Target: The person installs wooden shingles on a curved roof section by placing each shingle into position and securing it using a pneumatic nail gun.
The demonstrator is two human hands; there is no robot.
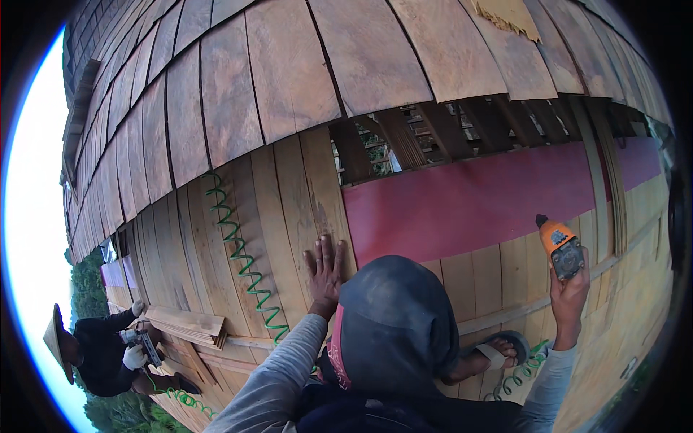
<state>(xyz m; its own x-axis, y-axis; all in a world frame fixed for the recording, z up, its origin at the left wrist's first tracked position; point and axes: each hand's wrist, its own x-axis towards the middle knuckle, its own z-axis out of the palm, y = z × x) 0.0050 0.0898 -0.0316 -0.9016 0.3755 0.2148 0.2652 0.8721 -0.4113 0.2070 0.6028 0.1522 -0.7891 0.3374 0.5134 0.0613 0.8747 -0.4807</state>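
Note:
My left hand (326, 267) lies flat on the upright wooden boards (285, 202) with its fingers spread, just left of the dark red sheet (469, 195). Off to the right, my right hand (570, 292) is closed around an orange nail gun (560, 247). The gun has a black nose pointing up and left, and a grey square cap faces me; it is held over the boards below the sheet. A green coiled hose (516, 379) runs close to my right forearm. Between my arms is a rounded form in dark cloth (397, 325); I cannot tell what part it is.
Rows of wooden shingles (289, 65) overhang above, with dark slats (440, 130) in a gap below them. Another green coiled hose (238, 242) hangs left. A sandalled foot (502, 352) rests lower right. At far left, a person (101, 353) holds a nail gun beside stacked boards (184, 321).

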